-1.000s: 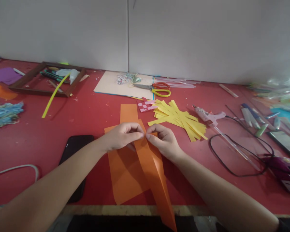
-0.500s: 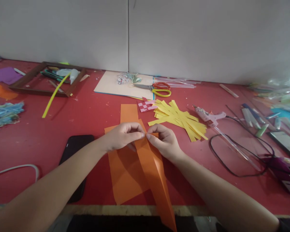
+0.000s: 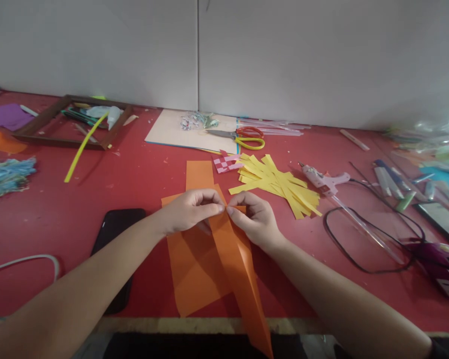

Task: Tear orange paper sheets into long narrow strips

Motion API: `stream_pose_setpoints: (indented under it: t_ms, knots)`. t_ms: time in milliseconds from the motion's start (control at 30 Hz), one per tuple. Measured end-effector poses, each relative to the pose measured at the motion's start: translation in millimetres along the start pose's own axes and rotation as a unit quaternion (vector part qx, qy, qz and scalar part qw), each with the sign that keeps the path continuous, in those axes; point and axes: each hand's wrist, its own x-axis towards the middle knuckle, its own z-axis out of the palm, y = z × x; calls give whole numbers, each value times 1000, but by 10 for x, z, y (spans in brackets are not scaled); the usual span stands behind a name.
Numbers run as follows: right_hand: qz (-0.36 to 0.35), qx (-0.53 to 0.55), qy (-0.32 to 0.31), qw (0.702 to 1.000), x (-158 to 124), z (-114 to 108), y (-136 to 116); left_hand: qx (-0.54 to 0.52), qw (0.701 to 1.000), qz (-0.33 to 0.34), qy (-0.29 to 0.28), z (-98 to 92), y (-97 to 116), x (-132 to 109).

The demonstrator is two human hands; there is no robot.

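Surface: red table point(image 3: 142, 174) under a grey wall, yellow strips point(image 3: 277, 184) beyond the hands.
Orange paper point(image 3: 228, 259): folded strip reaching the table's front edge; light, limp, quick to crease or tear.
Left hand point(image 3: 189, 210): pinching its top edge.
Right hand point(image 3: 257, 219): pinching just beside, fingertips seemingly touching.
Grip: top edge, lightly.

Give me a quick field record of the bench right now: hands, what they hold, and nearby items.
left hand: fingers pinch the top edge of the orange paper
right hand: pinches the same edge, fingertips meeting the left's
orange paper: folded, its tip reaching past the near edge of the red table
right of hands: yellow strips, glue gun
left of hands: black phone
behind: scissors
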Motion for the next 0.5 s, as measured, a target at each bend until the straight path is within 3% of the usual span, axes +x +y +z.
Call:
stream_pose_setpoints:
  t_ms: [500]
  knots:
    - [-3,3,11,1000,-16,1,10,1,1000,4,4,10,4,-4]
